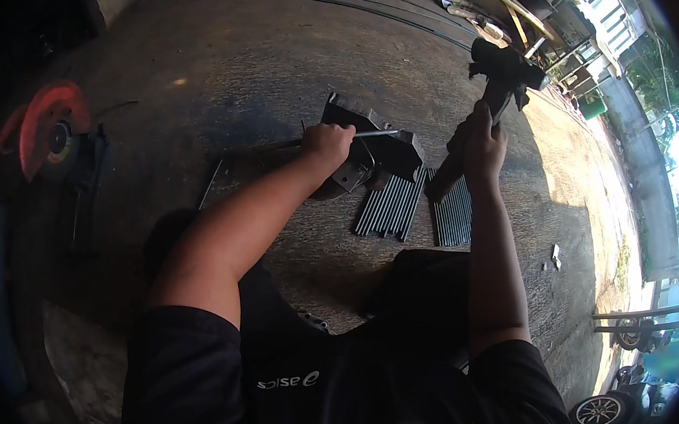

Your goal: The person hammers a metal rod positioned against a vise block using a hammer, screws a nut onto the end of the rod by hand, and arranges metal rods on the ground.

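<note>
My left hand (329, 146) is closed around a thin metal rod (377, 133), which lies across a dark angular metal block (391, 154) on the floor. Raised to the right of that block, my right hand (484, 146) grips a hammer (501, 68) by its handle, the dark head up and apart from the rod. Below the block lie two bundles of short metal rods: one bundle (391, 208) just beneath it, the other bundle (454, 209) partly behind my right forearm. A bent thin rod piece shows beside the block, near my left wrist.
A cutting machine with a red guard (54, 127) stands at the left. Long rods (355, 2) lie along the far floor. Scrap and planks line the upper right edge. Small white bits (556, 255) lie on the floor at right, and a vehicle wheel (598, 412) shows at lower right.
</note>
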Tool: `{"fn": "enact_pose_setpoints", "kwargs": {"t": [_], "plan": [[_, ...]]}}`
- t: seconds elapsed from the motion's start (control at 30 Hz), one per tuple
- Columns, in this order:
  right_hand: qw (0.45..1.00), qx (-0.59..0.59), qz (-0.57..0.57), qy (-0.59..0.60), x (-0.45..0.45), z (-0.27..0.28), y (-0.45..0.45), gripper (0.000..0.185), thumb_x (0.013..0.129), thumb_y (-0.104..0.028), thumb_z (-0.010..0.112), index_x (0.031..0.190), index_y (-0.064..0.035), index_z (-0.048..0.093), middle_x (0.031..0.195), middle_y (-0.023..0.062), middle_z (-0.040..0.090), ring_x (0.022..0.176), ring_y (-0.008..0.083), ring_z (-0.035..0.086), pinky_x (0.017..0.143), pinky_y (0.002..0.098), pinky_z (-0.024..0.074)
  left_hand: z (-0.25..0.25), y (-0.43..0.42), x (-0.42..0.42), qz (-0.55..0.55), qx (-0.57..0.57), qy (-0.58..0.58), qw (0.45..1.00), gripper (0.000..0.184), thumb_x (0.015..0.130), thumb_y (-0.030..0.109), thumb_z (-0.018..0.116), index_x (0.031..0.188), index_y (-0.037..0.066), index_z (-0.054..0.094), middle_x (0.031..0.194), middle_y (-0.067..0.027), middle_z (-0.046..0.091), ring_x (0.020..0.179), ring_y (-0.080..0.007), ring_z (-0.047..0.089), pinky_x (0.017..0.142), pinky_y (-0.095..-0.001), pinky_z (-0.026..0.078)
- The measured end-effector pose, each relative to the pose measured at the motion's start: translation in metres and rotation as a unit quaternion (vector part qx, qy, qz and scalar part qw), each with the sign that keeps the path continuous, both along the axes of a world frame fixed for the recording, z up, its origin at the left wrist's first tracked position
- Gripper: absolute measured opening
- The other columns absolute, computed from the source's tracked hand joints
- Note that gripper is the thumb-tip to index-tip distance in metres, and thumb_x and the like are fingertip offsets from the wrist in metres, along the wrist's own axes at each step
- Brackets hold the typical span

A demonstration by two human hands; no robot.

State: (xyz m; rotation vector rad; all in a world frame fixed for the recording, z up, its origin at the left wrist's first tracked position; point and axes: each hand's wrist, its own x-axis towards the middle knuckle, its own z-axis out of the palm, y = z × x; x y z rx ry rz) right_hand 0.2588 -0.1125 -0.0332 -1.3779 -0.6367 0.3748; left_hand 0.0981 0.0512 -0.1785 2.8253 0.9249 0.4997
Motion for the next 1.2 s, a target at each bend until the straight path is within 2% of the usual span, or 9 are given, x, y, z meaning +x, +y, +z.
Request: {"fn": "enact_pose_setpoints", "kwargs": {"t": [0.13,0.23,0.33,0.43,0.67,0.8,0.87,0.97,1.2], "plan": [[0.832,-0.468,0.037,-0.294,0.021,-0.095,0.015,0.062,0.092,-0.047,0.047,0.105,0.0127,0.058,0.084,0.0364,0.061,0.093,0.0500,0.061,0.084,0.0498,0.0470,-0.001,-0.004,0.000,0.023,-0.023,0.023,0.999,0.015,0.092,0.018,0.048,0.092,0.012,0.061,0.083,-0.0136,0.069,0.080,-0.0326,0.069,0.065,-0.0462,0.054],[0.870,-0.416,0.012,-0.265,0.017,-0.110,0.013,0.066,0.090,-0.049,0.046,0.093,0.0152,0.060,0.088,0.0374,0.061,0.092,0.0494,0.062,0.084,0.0479,0.0482,0.003,0.003,-0.002,0.037,-0.060,0.023,0.997,0.017,0.091,0.018,0.047,0.096,0.012,0.062,0.087,-0.0141,0.070,0.083,-0.0311,0.070,0.067,-0.0455,0.055],[0.899,-0.426,0.054,-0.083,0.034,-0.103,0.009,0.059,0.087,-0.052,0.059,0.095,0.0066,0.064,0.074,0.0098,0.063,0.063,0.0196,0.060,0.059,0.0330,0.0499,0.002,-0.002,-0.004,0.008,0.000,0.045,0.999,0.017,0.092,0.019,0.047,0.097,0.012,0.062,0.087,-0.0136,0.070,0.085,-0.0316,0.069,0.068,-0.0456,0.054],[0.963,-0.270,0.012,0.006,0.024,-0.063,0.011,0.047,0.088,-0.048,0.061,0.079,-0.0015,0.061,0.066,0.0059,0.058,0.054,0.0140,0.056,0.050,0.0312,0.0456,0.006,-0.001,-0.005,0.019,-0.031,0.047,0.998,0.018,0.094,0.024,0.049,0.094,0.009,0.059,0.081,-0.0151,0.068,0.081,-0.0348,0.068,0.068,-0.0480,0.053],[0.977,-0.170,-0.046,-0.118,-0.006,-0.004,0.007,0.050,0.089,-0.046,0.058,0.083,0.0037,0.056,0.059,0.0097,0.057,0.052,0.0219,0.061,0.050,0.0348,0.0496,0.005,-0.008,0.006,0.005,-0.061,0.056,0.997,0.026,0.096,0.029,0.048,0.091,0.007,0.058,0.079,-0.0166,0.068,0.080,-0.0359,0.068,0.069,-0.0479,0.053],[0.815,-0.348,0.048,-0.461,0.067,-0.142,0.015,0.058,0.087,-0.047,0.055,0.085,0.0110,0.058,0.068,0.0274,0.061,0.063,0.0426,0.063,0.065,0.0432,0.0506,0.020,-0.015,0.009,0.020,-0.088,0.107,0.990,0.030,0.097,0.031,0.045,0.098,0.007,0.062,0.087,-0.0178,0.069,0.085,-0.0356,0.068,0.073,-0.0475,0.053],[0.823,-0.437,0.070,-0.357,0.095,-0.169,0.016,0.040,0.089,-0.040,0.060,0.085,-0.0004,0.058,0.064,0.0084,0.056,0.059,0.0158,0.059,0.056,0.0333,0.0484,0.025,-0.017,0.014,0.039,-0.094,0.139,0.985,0.033,0.098,0.032,0.044,0.103,0.006,0.064,0.095,-0.0185,0.069,0.091,-0.0353,0.068,0.077,-0.0466,0.053],[0.921,-0.383,0.030,0.061,0.040,-0.071,0.000,0.037,0.090,-0.038,0.060,0.083,-0.0022,0.059,0.062,0.0052,0.055,0.055,0.0164,0.057,0.054,0.0331,0.0470,0.022,-0.019,0.015,0.052,-0.115,0.160,0.979,0.032,0.096,0.031,0.047,0.105,0.009,0.067,0.101,-0.0131,0.070,0.096,-0.0309,0.068,0.079,-0.0436,0.055],[0.998,-0.052,-0.002,-0.026,0.016,0.019,-0.007,0.036,0.091,-0.036,0.059,0.077,-0.0038,0.051,0.056,0.0030,0.051,0.045,0.0129,0.053,0.044,0.0287,0.0456,0.014,-0.014,0.012,0.033,-0.108,0.110,0.987,0.031,0.098,0.029,0.044,0.097,0.004,0.062,0.089,-0.0192,0.068,0.087,-0.0360,0.068,0.075,-0.0476,0.054]]}}
